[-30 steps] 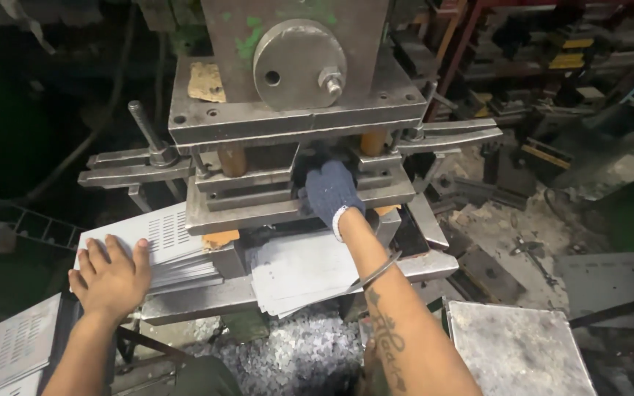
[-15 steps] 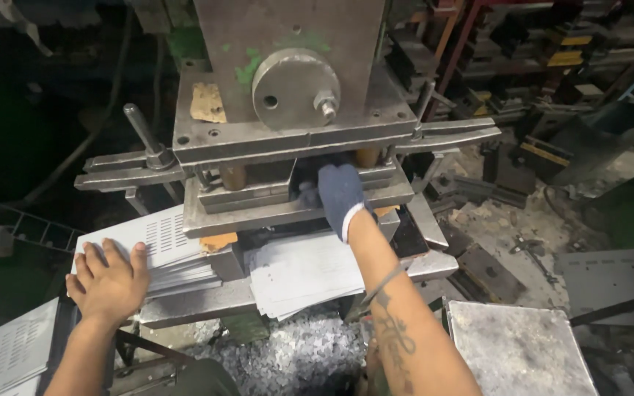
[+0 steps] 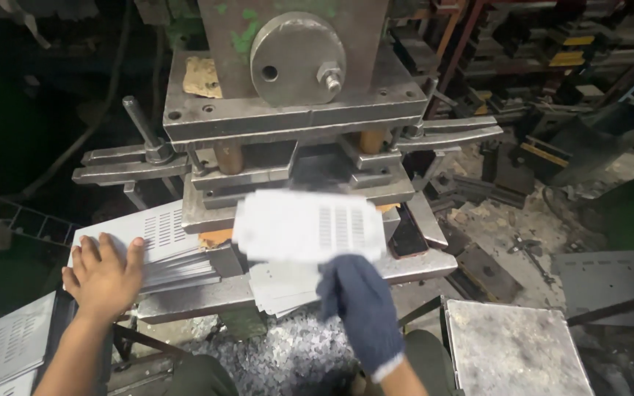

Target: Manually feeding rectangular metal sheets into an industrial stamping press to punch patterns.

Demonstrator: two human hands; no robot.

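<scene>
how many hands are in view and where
2. The bare left hand rests flat on the stack of slotted sheets at left. The gloved right hand holds a slotted sheet before the press.

Left hand (image 3: 100, 275) flat on stack of slotted sheets (image 3: 157, 246), left of press (image 3: 288, 139). Right hand (image 3: 361, 304) before press, gripping sheet (image 3: 308, 226) (blurred) above second stack (image 3: 280, 284) on press bed.

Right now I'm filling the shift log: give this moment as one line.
left hand: flat on stacked slotted sheets | right hand: gloved, holding slotted sheet, blurred | press: behind
</scene>
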